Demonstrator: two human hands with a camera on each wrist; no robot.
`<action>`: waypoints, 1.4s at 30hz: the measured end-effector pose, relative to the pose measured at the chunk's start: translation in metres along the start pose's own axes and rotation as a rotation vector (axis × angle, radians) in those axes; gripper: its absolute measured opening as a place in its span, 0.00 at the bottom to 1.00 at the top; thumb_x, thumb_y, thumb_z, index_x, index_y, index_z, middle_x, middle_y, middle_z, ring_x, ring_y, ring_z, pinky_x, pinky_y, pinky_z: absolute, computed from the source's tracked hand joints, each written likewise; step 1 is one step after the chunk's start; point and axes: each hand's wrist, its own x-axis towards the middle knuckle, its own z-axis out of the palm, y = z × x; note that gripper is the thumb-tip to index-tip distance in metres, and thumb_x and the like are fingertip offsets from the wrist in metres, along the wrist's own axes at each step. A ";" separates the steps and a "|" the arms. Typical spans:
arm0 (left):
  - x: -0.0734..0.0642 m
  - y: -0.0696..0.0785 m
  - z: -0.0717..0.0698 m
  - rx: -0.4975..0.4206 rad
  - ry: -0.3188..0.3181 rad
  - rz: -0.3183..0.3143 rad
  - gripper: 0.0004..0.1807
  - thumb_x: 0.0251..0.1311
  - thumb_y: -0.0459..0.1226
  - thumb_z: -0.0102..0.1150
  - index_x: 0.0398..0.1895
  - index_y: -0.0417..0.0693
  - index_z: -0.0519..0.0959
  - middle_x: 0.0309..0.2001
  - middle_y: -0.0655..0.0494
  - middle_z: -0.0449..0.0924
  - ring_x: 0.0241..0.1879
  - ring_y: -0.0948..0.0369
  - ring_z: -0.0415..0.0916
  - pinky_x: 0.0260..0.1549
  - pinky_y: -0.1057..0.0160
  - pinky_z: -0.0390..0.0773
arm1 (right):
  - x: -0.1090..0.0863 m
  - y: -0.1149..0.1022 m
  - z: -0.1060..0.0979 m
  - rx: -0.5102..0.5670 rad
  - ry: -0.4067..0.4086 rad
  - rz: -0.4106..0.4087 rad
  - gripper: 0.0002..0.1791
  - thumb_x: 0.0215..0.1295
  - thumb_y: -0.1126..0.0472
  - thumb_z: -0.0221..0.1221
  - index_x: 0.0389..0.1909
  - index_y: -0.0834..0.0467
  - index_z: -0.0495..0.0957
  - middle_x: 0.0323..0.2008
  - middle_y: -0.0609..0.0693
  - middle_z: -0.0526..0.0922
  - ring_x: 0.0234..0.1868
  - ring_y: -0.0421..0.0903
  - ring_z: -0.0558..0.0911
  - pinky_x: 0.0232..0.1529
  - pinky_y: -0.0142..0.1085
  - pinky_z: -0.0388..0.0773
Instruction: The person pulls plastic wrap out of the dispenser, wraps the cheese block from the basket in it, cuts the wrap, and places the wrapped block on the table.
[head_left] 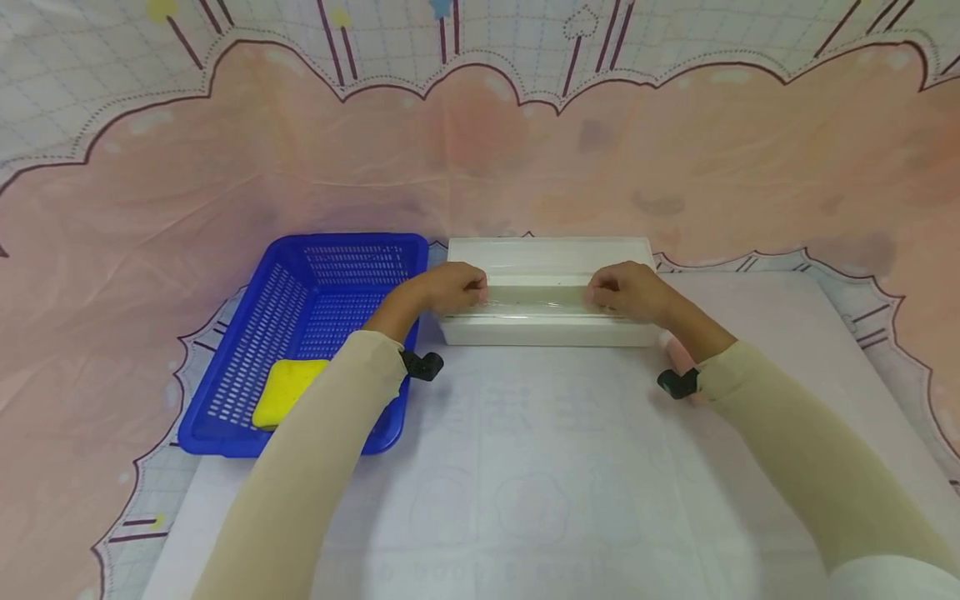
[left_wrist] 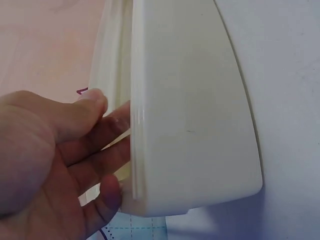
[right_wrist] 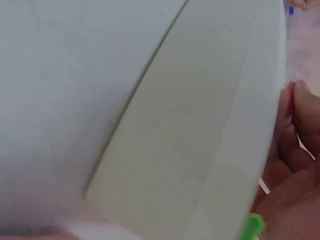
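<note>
A long white box (head_left: 551, 334) stands at the back of the table, its lid (head_left: 551, 254) raised behind it. Across its opening stretches a strip of clear plastic film (head_left: 536, 298), with shiny creases along its front. At the left end, my left hand (head_left: 456, 287) pinches the film's edge; in the left wrist view its fingers (left_wrist: 100, 152) reach behind the box's rim. My right hand (head_left: 628, 290) pinches the film at the other end. In the right wrist view, that thumb and forefinger meet just beyond the box wall (right_wrist: 200, 125).
A blue plastic basket (head_left: 292, 242) stands left of the box, under my left forearm, with a folded yellow cloth (head_left: 288, 387) inside. Something pink (head_left: 678, 357) lies by my right wrist. A small green piece (right_wrist: 252, 227) shows at the box's right end. A patterned cloth (head_left: 525, 167) hangs behind.
</note>
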 end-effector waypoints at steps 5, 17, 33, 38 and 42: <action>0.000 0.002 0.002 -0.072 0.062 -0.009 0.09 0.76 0.32 0.45 0.40 0.43 0.77 0.43 0.49 0.83 0.43 0.55 0.77 0.45 0.58 0.75 | -0.003 -0.001 0.001 -0.076 -0.024 -0.041 0.14 0.69 0.49 0.65 0.48 0.53 0.87 0.41 0.49 0.88 0.43 0.48 0.83 0.45 0.42 0.80; 0.004 0.008 0.001 -0.156 0.119 -0.010 0.16 0.80 0.40 0.44 0.58 0.42 0.78 0.45 0.47 0.86 0.48 0.53 0.83 0.51 0.54 0.78 | -0.003 -0.001 0.005 -0.090 0.068 -0.089 0.08 0.77 0.60 0.55 0.40 0.58 0.81 0.33 0.50 0.87 0.33 0.47 0.81 0.33 0.36 0.75; -0.012 -0.002 -0.004 -0.561 0.193 -0.142 0.06 0.62 0.37 0.71 0.36 0.43 0.88 0.36 0.49 0.89 0.36 0.56 0.85 0.42 0.59 0.86 | -0.018 0.013 -0.024 -0.117 0.072 -0.036 0.08 0.64 0.56 0.70 0.42 0.52 0.90 0.39 0.48 0.90 0.39 0.46 0.83 0.40 0.37 0.77; -0.018 -0.008 -0.004 -0.622 0.162 -0.137 0.11 0.63 0.37 0.70 0.43 0.38 0.87 0.40 0.48 0.89 0.40 0.57 0.87 0.44 0.61 0.86 | -0.034 0.019 -0.039 -0.061 0.082 0.078 0.12 0.68 0.49 0.66 0.42 0.52 0.90 0.45 0.51 0.90 0.49 0.50 0.84 0.49 0.44 0.80; -0.027 -0.007 -0.005 -0.633 0.169 -0.081 0.13 0.66 0.37 0.67 0.45 0.35 0.85 0.41 0.46 0.88 0.44 0.52 0.88 0.47 0.58 0.86 | -0.047 0.018 -0.038 0.042 0.129 0.075 0.16 0.69 0.46 0.65 0.45 0.53 0.90 0.46 0.50 0.90 0.52 0.45 0.84 0.53 0.38 0.80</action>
